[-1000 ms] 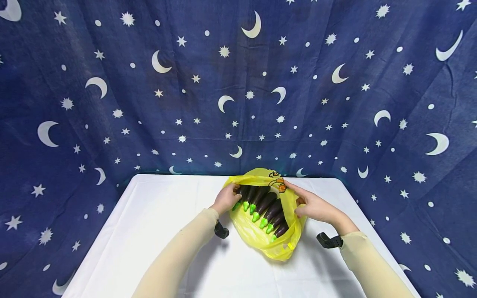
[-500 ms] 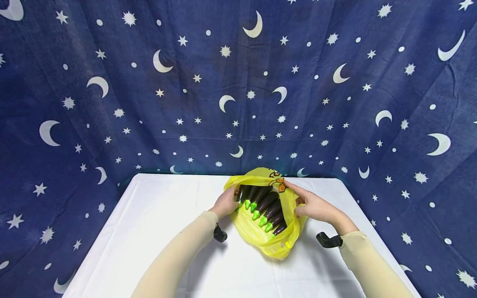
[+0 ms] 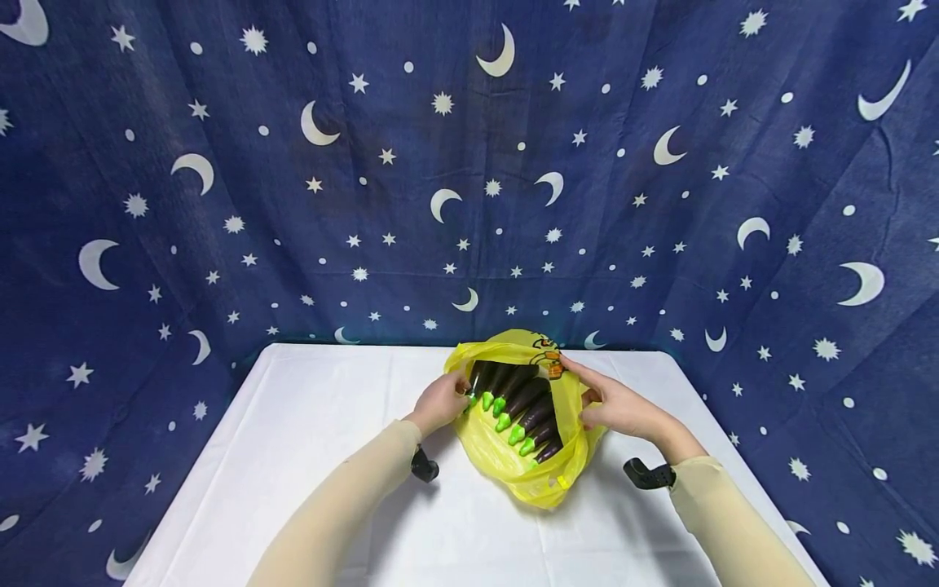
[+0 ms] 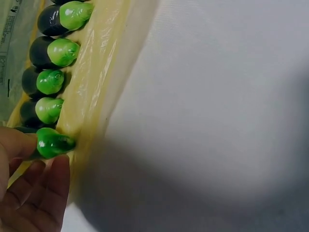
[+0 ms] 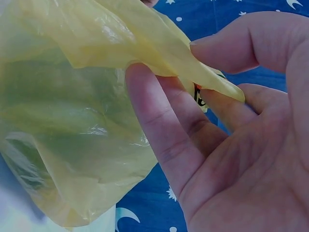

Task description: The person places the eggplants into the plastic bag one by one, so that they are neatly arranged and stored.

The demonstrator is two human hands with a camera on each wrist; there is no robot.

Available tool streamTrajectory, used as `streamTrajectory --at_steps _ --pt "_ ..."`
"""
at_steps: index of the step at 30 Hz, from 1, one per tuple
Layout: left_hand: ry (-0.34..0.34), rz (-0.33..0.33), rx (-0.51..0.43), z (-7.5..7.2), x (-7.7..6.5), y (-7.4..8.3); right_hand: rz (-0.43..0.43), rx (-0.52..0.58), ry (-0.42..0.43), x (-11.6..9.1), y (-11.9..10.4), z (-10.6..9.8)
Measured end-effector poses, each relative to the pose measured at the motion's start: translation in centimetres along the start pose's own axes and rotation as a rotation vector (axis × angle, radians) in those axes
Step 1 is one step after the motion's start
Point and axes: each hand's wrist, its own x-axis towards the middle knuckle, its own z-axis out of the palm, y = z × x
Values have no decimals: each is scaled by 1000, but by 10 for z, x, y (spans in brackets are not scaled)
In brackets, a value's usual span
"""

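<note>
A yellow plastic bag (image 3: 506, 481) lies on the white table with its mouth held wide. Inside it, several dark purple eggplants (image 3: 524, 399) lie side by side in a slanting row, green caps toward the near side. My left hand (image 3: 440, 399) reaches in at the bag's left edge. In the left wrist view its thumb and fingers hold the end eggplant (image 4: 53, 143) just behind the green cap. On the right, my right hand (image 3: 619, 405) holds the bag's rim, with thumb and fingers on either side of the plastic in the right wrist view. That hand's palm faces the bag.
A white cloth covers the table (image 3: 330, 416). Behind and beside it hangs a dark blue curtain (image 3: 411, 204) with moons and stars. A black wrist strap (image 3: 647, 474) sits on the right wrist, another (image 3: 424, 465) on the left.
The left forearm has shifted slightly left and down, with that hand still at the end eggplant. The eggplants and the bag's near edge have moved slightly. The right hand stays in place.
</note>
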Motion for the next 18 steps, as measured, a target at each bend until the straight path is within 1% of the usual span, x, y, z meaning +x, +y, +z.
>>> streamTrajectory --at_steps 5,9,11,13,15,18 --pt "18 4 -11 -10 -7 -5 -13 9 4 0 -1 1" --pt "32 -12 -22 -20 -13 -9 -11 14 6 0 -1 2" --pt "36 -15 -12 -25 -15 -13 -13 10 -4 0 -2 2" --pt "43 -5 -2 -28 -17 -16 -15 7 -15 -1 -2 2" --pt "37 19 24 -29 -20 -18 -16 -3 -19 -1 -3 2" --pt "-13 86 89 -29 -29 -17 -8 -21 -7 -1 -3 3"
